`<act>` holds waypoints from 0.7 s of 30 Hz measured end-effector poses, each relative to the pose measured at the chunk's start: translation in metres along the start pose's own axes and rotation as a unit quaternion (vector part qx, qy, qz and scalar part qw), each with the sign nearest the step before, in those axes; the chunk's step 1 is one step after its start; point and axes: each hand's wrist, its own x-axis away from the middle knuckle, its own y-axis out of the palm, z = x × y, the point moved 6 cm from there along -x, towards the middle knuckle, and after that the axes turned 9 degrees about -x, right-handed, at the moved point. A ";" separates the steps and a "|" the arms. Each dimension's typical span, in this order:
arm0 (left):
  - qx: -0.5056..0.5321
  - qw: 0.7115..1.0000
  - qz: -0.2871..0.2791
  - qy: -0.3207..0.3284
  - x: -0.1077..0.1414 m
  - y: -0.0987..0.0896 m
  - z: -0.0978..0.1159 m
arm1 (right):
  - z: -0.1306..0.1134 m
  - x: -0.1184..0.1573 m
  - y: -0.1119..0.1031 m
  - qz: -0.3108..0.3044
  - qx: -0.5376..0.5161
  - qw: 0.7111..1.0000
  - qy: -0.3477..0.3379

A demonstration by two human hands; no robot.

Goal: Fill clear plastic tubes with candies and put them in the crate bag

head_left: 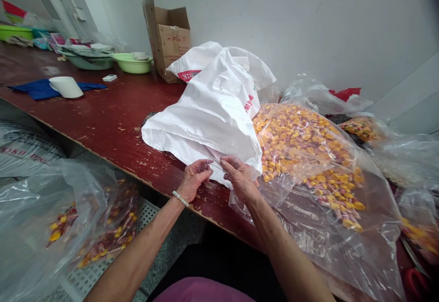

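My left hand (196, 177), with a pale bead bracelet on the wrist, is closed in a pinch at the table's front edge. Facing it, my right hand (239, 174) pinches too, thumb against fingers. Something thin and pale shows between the fingertips, too small to make out. Just behind both hands lies the mouth of a crumpled white woven sack (212, 105) with red print. To the right, many small yellow cup-like pieces with pinkish wrapped parts (302, 133) lie on and under clear plastic sheeting (315, 242).
The worn red table (116, 114) carries a cardboard box (173, 41), green basins (133, 64), a white cup (66, 87) on blue cloth and a small white box (109, 78). Clear bags of yellow pieces (109, 229) stand below left. Red-handled scissors (415, 281) lie far right.
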 end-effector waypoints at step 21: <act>0.243 0.922 -0.227 -0.196 0.021 0.018 -0.013 | -0.021 0.015 0.024 -0.085 0.244 0.953 -0.159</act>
